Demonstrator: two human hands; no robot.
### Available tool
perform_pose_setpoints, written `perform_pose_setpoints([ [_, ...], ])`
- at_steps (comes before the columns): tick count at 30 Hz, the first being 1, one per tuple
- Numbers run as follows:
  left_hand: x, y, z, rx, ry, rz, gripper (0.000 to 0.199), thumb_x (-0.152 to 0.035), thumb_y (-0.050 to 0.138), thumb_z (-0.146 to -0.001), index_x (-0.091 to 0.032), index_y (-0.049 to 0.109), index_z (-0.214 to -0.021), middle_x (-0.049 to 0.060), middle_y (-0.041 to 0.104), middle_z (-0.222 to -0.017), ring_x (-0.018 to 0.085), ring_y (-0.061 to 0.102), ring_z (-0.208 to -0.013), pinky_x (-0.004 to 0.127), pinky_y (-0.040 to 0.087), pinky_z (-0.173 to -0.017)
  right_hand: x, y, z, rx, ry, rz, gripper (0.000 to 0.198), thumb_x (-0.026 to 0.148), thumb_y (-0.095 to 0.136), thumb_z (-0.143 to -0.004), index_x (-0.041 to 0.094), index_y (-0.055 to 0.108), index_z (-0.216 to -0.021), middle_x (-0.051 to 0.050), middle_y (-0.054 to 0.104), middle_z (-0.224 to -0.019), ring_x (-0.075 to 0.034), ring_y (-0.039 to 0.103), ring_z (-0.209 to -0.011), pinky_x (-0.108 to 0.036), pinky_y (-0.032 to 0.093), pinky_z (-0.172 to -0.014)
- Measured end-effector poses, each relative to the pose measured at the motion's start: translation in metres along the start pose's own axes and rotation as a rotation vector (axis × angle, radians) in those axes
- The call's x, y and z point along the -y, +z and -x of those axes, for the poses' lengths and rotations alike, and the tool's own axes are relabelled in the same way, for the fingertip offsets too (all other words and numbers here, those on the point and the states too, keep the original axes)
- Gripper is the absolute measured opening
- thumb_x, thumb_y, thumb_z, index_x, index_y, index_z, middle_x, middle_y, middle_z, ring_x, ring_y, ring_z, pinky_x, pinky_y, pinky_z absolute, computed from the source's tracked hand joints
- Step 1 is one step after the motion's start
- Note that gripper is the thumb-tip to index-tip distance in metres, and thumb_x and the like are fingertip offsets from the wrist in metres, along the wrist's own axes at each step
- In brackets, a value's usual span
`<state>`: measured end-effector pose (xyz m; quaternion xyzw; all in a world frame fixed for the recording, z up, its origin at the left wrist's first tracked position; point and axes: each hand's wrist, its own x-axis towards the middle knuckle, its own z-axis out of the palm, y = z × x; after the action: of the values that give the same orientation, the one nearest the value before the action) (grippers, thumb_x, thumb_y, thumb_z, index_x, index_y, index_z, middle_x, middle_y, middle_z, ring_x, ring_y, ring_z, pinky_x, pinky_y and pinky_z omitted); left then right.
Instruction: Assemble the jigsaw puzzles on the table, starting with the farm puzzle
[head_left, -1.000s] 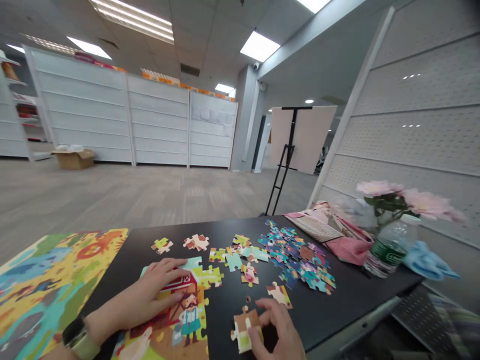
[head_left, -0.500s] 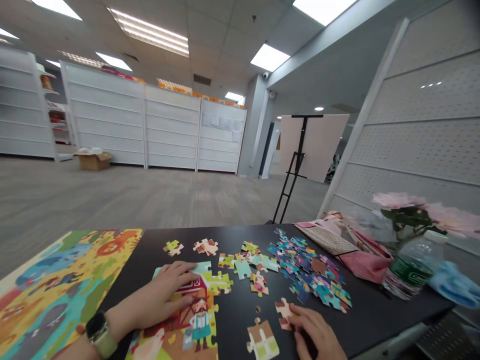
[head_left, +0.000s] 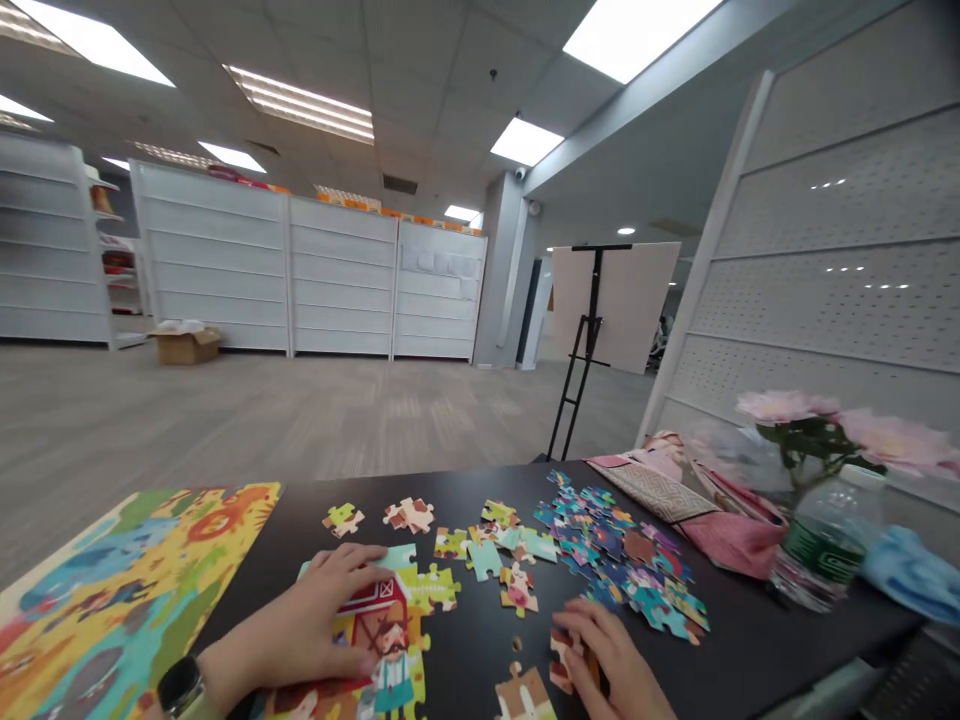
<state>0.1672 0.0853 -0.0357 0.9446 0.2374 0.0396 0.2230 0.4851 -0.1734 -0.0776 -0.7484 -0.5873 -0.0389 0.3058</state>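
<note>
Here, the right hand [head_left: 611, 660] has thumb and fingers brought together on a brown-and-cream piece [head_left: 559, 660] near the front of the black table [head_left: 457, 655]; part of that piece is hidden by the fingers. The left hand [head_left: 330, 625], with a watch [head_left: 180, 685] on its wrist, lies palm down across the joined puzzle section [head_left: 412, 650], its fingers stretched out and clamped on nothing. That section shows a red barn and a moustached figure in a teal apron, and its right edge is knobbed. Between the hands, a brown-and-green piece [head_left: 523, 695] lies on the tabletop, cut off by the lower border of the view. Farther back sit a pig piece [head_left: 517, 590], a loose group of green and pale-blue pieces [head_left: 487, 555], and a large heap of dark blue, multicoloured pieces [head_left: 600, 545]. A colourful animal sheet [head_left: 172, 570] covers the table's left end. On the right, a pink bag [head_left: 739, 540] rests beside a green-labelled bottle [head_left: 821, 550], near a blue cloth [head_left: 915, 575] and pink flowers [head_left: 787, 405].
</note>
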Motion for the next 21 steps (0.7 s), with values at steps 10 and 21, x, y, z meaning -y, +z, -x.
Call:
perform_pose_setpoints([
  [10, 0.025, -0.013, 0.004, 0.037, -0.059, 0.017, 0.084, -0.050, 0.088, -0.062, -0.038, 0.057, -0.140, 0.009, 0.041, -0.159, 0.044, 0.030, -0.148, 0.069, 0.009, -0.120, 0.040, 0.004, -0.073, 0.267, 0.165, 0.035, 0.033, 0.030, 0.065, -0.076, 0.018, 0.069, -0.106, -0.010, 0.065, -0.112, -0.029, 0.059, -0.110, -0.037, 0.046, -0.098],
  [21, 0.020, -0.016, 0.002, 0.026, -0.050, 0.027, 0.082, -0.055, 0.088, -0.059, -0.033, 0.062, -0.134, 0.010, 0.045, -0.156, 0.046, 0.034, -0.145, 0.070, 0.012, -0.120, 0.034, -0.017, -0.095, 0.424, 0.137, 0.085, 0.033, 0.023, 0.066, -0.068, 0.019, 0.072, -0.100, -0.009, 0.065, -0.109, -0.031, 0.060, -0.110, -0.037, 0.044, -0.094],
])
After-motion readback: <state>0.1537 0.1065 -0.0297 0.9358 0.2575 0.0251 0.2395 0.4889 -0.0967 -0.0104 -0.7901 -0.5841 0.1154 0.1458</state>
